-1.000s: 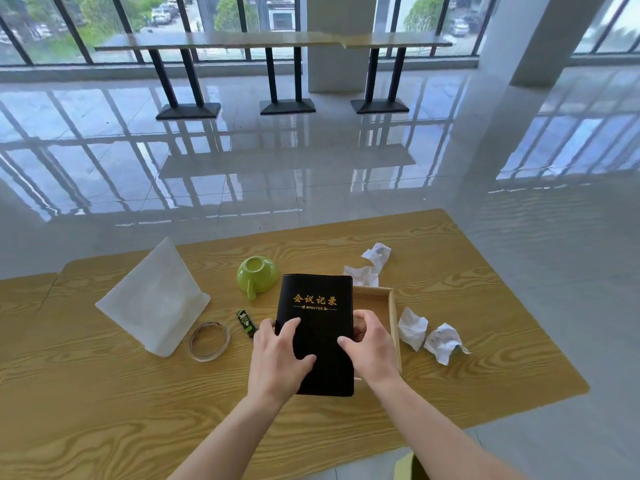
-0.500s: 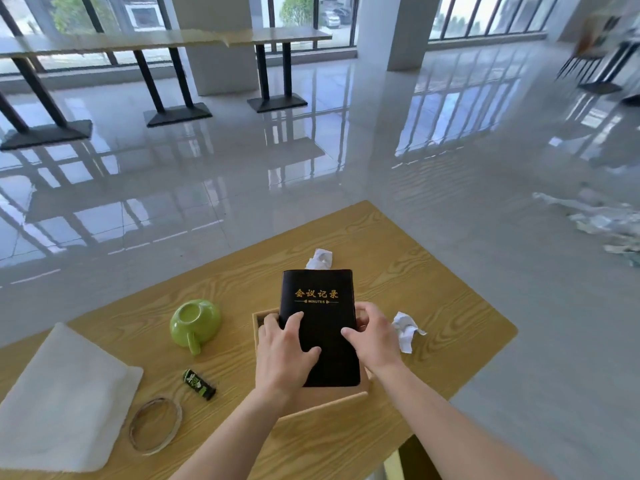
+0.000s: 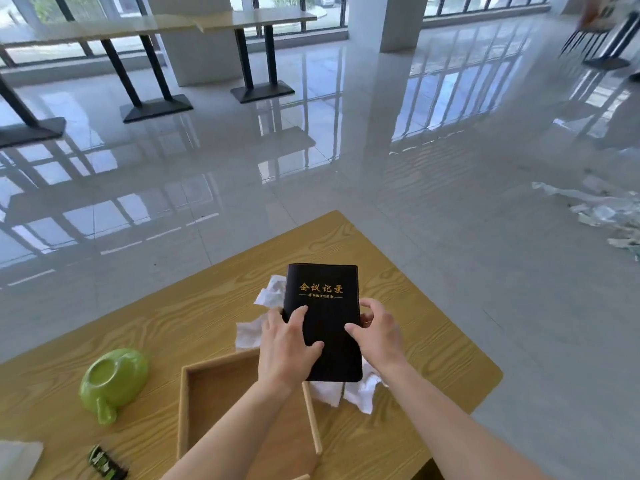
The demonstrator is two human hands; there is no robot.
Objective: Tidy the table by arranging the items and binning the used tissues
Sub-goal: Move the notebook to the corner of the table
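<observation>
A black notebook [image 3: 323, 299] with gold lettering is held above the wooden table [image 3: 433, 344] near its far right corner. My left hand [image 3: 285, 348] grips its lower left edge and my right hand [image 3: 379, 332] grips its right edge. Crumpled white tissues lie under and around it: one [image 3: 272, 294] beyond its left edge, one [image 3: 249, 332] left of my left hand, and more [image 3: 360, 394] below the notebook. An open wooden tray [image 3: 221, 386] sits just left of the notebook, empty where I can see into it, partly hidden by my left forearm.
A green cup [image 3: 112, 379] lies overturned left of the tray. A small green-black packet [image 3: 105, 462] and a white cloth corner [image 3: 17, 459] sit at the bottom left. Shiny floor surrounds the table, with paper scraps [image 3: 602, 213] on it at the right.
The notebook has moved right with both hands, off the tray and over the tissues by the table's right corner. The view has swung right, so the cloth and ring have slid out.
</observation>
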